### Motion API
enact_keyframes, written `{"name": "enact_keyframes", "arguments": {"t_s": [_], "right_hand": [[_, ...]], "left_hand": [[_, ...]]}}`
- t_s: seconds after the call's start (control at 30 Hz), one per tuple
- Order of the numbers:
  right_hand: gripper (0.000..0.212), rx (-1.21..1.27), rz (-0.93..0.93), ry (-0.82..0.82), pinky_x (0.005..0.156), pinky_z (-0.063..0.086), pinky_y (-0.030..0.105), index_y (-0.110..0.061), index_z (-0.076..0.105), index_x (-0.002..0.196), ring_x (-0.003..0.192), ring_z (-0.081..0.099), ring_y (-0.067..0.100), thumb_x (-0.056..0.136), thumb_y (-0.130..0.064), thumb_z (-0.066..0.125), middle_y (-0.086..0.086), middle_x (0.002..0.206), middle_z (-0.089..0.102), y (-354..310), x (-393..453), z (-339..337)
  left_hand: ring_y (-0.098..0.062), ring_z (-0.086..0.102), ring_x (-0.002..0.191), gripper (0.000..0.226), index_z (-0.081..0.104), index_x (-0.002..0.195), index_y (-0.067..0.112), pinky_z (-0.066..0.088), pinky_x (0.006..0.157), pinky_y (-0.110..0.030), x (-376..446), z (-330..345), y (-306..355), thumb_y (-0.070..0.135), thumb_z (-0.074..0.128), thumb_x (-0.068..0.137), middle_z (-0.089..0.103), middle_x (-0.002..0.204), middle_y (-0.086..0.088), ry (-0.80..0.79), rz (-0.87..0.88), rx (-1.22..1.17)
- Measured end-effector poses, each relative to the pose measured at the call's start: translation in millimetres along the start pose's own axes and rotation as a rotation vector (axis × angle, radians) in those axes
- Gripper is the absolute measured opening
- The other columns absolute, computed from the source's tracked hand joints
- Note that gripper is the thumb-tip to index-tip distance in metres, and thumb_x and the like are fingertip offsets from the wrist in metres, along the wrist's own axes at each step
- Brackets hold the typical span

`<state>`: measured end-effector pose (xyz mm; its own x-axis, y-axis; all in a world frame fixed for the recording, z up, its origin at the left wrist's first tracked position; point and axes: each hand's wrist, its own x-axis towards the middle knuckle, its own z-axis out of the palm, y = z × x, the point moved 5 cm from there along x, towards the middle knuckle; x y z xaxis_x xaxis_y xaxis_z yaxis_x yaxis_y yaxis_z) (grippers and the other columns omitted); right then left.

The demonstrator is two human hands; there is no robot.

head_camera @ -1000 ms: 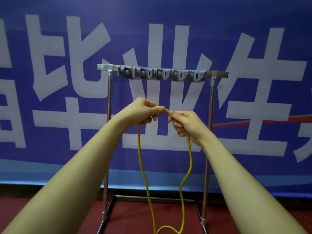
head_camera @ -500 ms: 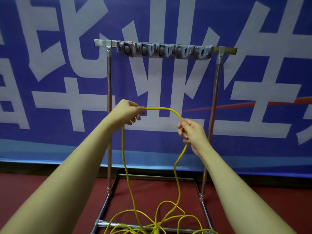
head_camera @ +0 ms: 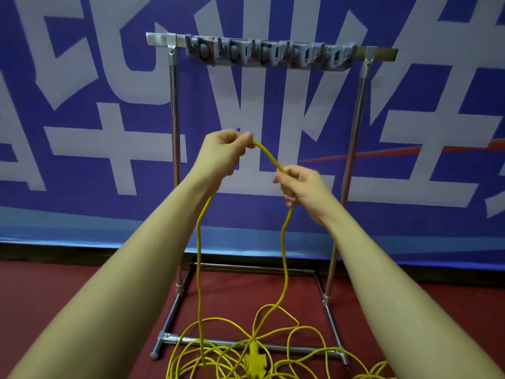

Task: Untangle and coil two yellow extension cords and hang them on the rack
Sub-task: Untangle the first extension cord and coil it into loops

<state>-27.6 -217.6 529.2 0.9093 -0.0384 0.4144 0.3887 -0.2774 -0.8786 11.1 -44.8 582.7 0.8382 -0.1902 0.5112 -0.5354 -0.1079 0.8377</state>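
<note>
Both hands pinch the yellow extension cord [head_camera: 269,157], left hand [head_camera: 226,151] higher, strands dropping to a seemingly tangled floor pile [head_camera: 246,348] below the right hand [head_camera: 300,187].

The rack [head_camera: 175,110] was shiny, smooth metal tubing, with a matt grey plastic hook strip [head_camera: 269,54]. The yellow cord [head_camera: 284,269] looked smooth and rubbery; the red floor [head_camera: 68,283] looked matt, the banner [head_camera: 82,77] faintly glossy.

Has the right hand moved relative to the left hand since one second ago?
Yes. The right hand now holds the yellow cord lower than the left hand and further from it; earlier the two hands nearly touched at equal height before the rack.
</note>
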Motion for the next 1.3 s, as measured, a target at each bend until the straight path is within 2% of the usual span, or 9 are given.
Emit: {"name": "enact_keyframes", "arguments": {"t_s": [0.1, 0.2, 0.37, 0.73, 0.83, 0.97, 1.07, 1.2, 1.3], "right_hand": [[0.020, 0.119, 0.098, 0.060, 0.050, 0.044, 0.023, -0.009, 0.061, 0.081, 0.045, 0.038, 0.008, 0.097, -0.016, 0.052, -0.005, 0.053, 0.042, 42.7, -14.1, -0.1], [0.023, 0.144, 0.146, 0.201, 0.046, 0.031, 0.023, -0.012, 0.062, 0.075, 0.042, 0.032, 0.007, 0.096, -0.017, 0.054, -0.007, 0.050, 0.038, 73.1, -27.9, 2.7], [0.027, -0.038, 0.029, 0.408, 0.048, 0.021, 0.028, -0.022, 0.061, 0.070, 0.050, 0.025, 0.011, 0.096, -0.025, 0.055, 0.000, 0.057, 0.032, 69.7, -35.5, -3.4], [0.023, -0.105, 0.024, 0.190, 0.052, 0.032, 0.013, -0.014, 0.061, 0.076, 0.049, 0.040, -0.001, 0.097, -0.017, 0.053, -0.016, 0.054, 0.050, 88.6, -47.1, 26.4], [0.017, -0.096, 0.034, 0.272, 0.062, 0.035, 0.012, -0.003, 0.063, 0.083, 0.067, 0.045, 0.002, 0.095, -0.012, 0.055, 0.004, 0.073, 0.055, 111.3, -63.7, 23.1], [0.012, -0.064, 0.087, 0.334, 0.069, 0.037, 0.019, -0.009, 0.062, 0.083, 0.076, 0.048, 0.010, 0.093, -0.012, 0.057, 0.007, 0.077, 0.055, 138.0, -74.5, 20.7], [0.009, -0.052, 0.141, 0.346, 0.073, 0.040, 0.011, -0.012, 0.064, 0.090, 0.072, 0.053, -0.004, 0.093, -0.008, 0.057, -0.007, 0.079, 0.060, 157.5, -80.3, 25.0], [0.011, -0.148, 0.205, 0.293, 0.075, 0.041, 0.015, -0.007, 0.067, 0.092, 0.079, 0.056, 0.002, 0.092, -0.011, 0.058, -0.003, 0.083, 0.063, 185.3, -85.8, 31.5], [0.009, -0.229, 0.224, 0.229, 0.080, 0.042, 0.023, -0.013, 0.068, 0.092, 0.085, 0.058, 0.009, 0.092, -0.014, 0.059, 0.005, 0.091, 0.067, 201.1, -88.5, 28.0]], "left_hand": [[-0.008, 0.039, 0.054, 0.026, 0.070, 0.085, 0.012, 0.033, 0.044, -0.018, -8.4, -7.0, -21.9, 0.030, 0.057, 0.097, 0.050, 0.064, 0.003, 0.024, -0.058, -0.015], [-0.008, 0.038, 0.053, 0.025, 0.070, 0.083, 0.012, 0.032, 0.043, -0.017, -22.6, -6.9, -48.3, 0.030, 0.058, 0.096, 0.051, 0.065, 0.001, 0.008, -0.114, 0.037], [-0.010, 0.036, 0.046, 0.031, 0.067, 0.078, 0.014, 0.028, 0.041, -0.018, -47.8, -0.5, -89.8, 0.035, 0.054, 0.098, 0.045, 0.060, 0.001, -0.198, -0.273, 0.078], [-0.008, 0.037, 0.045, 0.027, 0.070, 0.086, 0.005, 0.031, 0.044, -0.018, -80.6, 10.5, -101.5, 0.030, 0.061, 0.094, 0.045, 0.055, 0.006, -0.399, -0.281, 0.085], [-0.009, 0.044, 0.044, 0.024, 0.067, 0.081, 0.004, 0.039, 0.045, -0.019, -96.8, 9.6, -135.7, 0.026, 0.069, 0.089, 0.048, 0.054, 0.001, -0.472, -0.349, 0.208], [-0.006, 0.047, 0.043, 0.027, 0.061, 0.072, 0.011, 0.039, 0.047, -0.017, -120.0, -0.5, -195.7, 0.030, 0.066, 0.091, 0.053, 0.054, 0.002, -0.424, -0.489, 0.320], [-0.013, 0.049, 0.048, 0.028, 0.054, 0.072, 0.014, 0.045, 0.050, -0.022, -142.0, -4.7, -229.6, 0.029, 0.060, 0.095, 0.051, 0.062, -0.003, -0.355, -0.583, 0.126], [-0.007, 0.025, 0.041, 0.033, 0.046, 0.068, 0.020, 0.020, 0.037, -0.014, -150.4, -4.8, -243.8, 0.026, 0.052, 0.099, 0.035, 0.058, 0.004, -0.241, -0.644, -0.170], [-0.007, 0.028, 0.043, 0.029, 0.056, 0.071, 0.019, 0.019, 0.040, -0.016, -147.6, -3.2, -250.2, 0.029, 0.054, 0.099, 0.039, 0.059, 0.003, -0.238, -0.628, -0.120]]}}
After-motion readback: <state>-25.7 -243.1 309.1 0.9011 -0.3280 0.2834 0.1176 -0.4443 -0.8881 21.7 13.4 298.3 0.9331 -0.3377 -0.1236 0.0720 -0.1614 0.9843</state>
